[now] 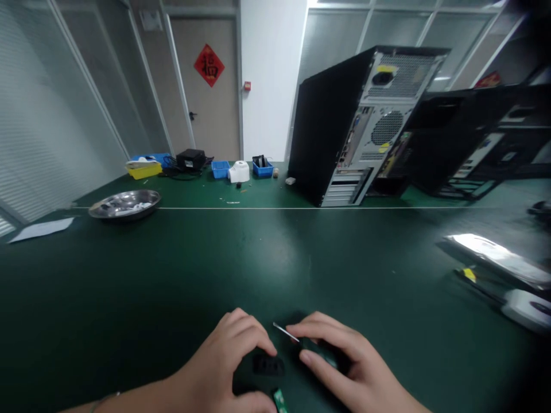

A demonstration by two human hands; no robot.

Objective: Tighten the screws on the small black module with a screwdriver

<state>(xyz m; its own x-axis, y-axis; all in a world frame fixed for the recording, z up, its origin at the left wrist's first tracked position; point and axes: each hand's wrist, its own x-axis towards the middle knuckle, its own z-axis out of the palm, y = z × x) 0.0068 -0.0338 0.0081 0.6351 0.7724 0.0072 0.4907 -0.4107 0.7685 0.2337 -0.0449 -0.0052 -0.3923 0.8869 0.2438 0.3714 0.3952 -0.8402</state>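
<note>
My right hand [350, 361] is closed around the dark handle of a small screwdriver [286, 332], its thin metal shaft pointing up and to the left. Just left of it, my left hand [228, 358] curves with thumb and index finger apart. A small black plastic piece [268, 365] lies between those two fingers, close under the index fingertip; whether the finger presses on it I cannot tell. Beside the left thumb is a small green circuit board [280, 401], partly cut off by the lower edge of the view.
A steel bowl [124, 205] with small items stands at the left. Blue trays [220, 168], a yellow tray [145, 171] and a white device [239, 171] line the back of the green table [215, 258]. A computer tower [336, 120] stands back right; a power strip [527, 310] and shiny metal tray [499, 258] lie right.
</note>
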